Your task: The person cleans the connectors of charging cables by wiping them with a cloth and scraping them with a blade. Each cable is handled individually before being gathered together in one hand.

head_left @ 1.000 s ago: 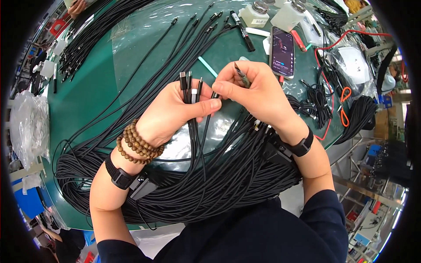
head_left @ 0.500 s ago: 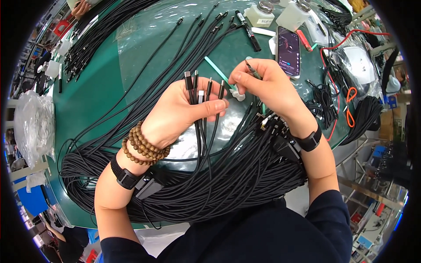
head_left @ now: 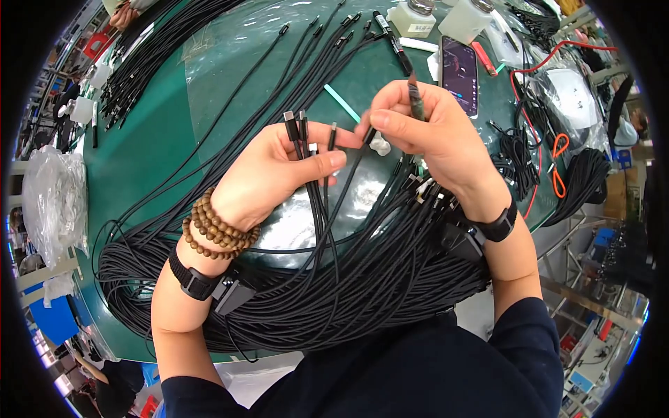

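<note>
My left hand (head_left: pixel 286 157) is closed round several black cables (head_left: pixel 317 209), their metal-tipped plugs standing up past the fingers. One plug near the middle has a white housing. With thumb and forefinger, my right hand (head_left: pixel 425 129) pinches the plug end (head_left: pixel 369 134) of another black cable, right beside my left fingertips. The same hand also holds a slim dark tool (head_left: pixel 416 101) with a reddish-brown tip pointing up; its kind is unclear. Behind the hands lie a pale green stick (head_left: pixel 341 102) and a crumpled white wad (head_left: pixel 380 145).
A thick heap of black cables (head_left: pixel 279 317) lies along the near edge of the green table (head_left: pixel 153 132). At the back are a marker (head_left: pixel 392 42), two translucent bottles (head_left: pixel 412 19) and a phone (head_left: pixel 458 76). Clear plastic bags (head_left: pixel 54 202) lie at the left. Another person's hand (head_left: pixel 124 15) shows at top left.
My right hand has taken hold of one cable's plug and drawn it rightward, apart from the bunch. The slim tool has swung more upright. My left hand has shifted slightly left.
</note>
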{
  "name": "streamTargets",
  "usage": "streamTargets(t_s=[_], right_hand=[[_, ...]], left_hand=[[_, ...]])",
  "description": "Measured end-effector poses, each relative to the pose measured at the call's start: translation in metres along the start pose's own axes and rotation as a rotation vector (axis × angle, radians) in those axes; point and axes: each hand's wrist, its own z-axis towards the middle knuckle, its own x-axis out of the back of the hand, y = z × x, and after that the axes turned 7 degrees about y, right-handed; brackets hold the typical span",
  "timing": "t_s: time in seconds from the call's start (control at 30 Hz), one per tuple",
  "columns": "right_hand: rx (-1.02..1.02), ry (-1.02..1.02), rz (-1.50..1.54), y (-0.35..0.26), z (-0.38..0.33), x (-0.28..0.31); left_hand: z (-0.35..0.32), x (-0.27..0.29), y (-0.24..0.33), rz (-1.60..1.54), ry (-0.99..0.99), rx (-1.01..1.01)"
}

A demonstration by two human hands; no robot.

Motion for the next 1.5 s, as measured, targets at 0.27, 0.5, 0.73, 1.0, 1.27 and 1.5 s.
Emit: streamTargets(t_s=[0.27, 0.5, 0.73, 1.0, 1.27, 1.5], right_hand=[[0.053, 0.016, -0.260, -0.004, -0.004, -0.012], [0.148, 0.150, -0.238, 0.017, 0.008, -0.007], [0.142, 0.074, -1.070, 0.016, 0.013, 0.000], [0.194, 0.194, -0.301, 0.016, 0.013, 0.004], [0.295, 0.213, -0.446, 0.023, 0.009, -0.008], [0.286, 0.182, -0.476, 0.024, 0.008, -0.012]], left_hand=[[0.004, -0.005, -0.004, 0.007, -0.033, -0.006], [0.002, -0.012, -0.001, -0.026, 0.015, 0.042], [0.009, -0.006, -0.014, 0.015, -0.006, 0.003], [0.020, -0.005, -0.025, 0.107, 0.060, 0.072], [0.022, -0.008, -0.027, 0.110, 0.060, 0.099], [0.022, -0.007, -0.028, 0.107, 0.044, 0.078]])
